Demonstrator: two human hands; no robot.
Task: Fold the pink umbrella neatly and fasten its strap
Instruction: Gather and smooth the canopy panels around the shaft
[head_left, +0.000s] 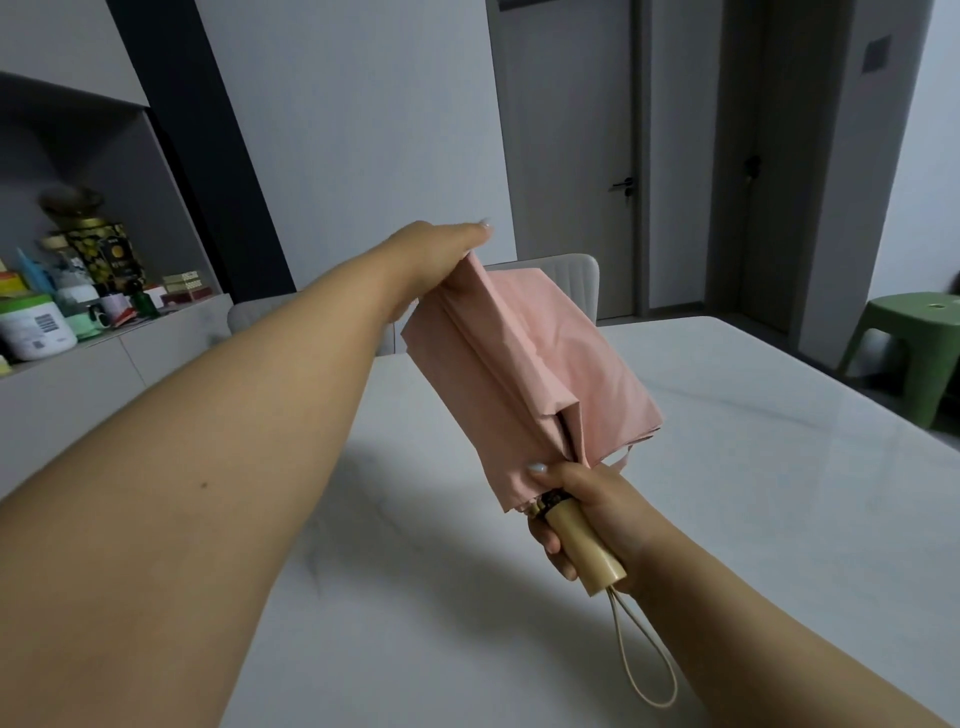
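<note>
- While my right hand (587, 514) wraps the wooden handle (584, 540), I hold the pink umbrella (524, 364) up above the white table (779, 467).
- My left hand (441, 249) pinches the canopy's far tip, pulling the panels straight.
- Collapsed already, I judge; the folds hang loose, unwound.
- Its strap (621, 457) dangles unfastened near the handle.
</note>
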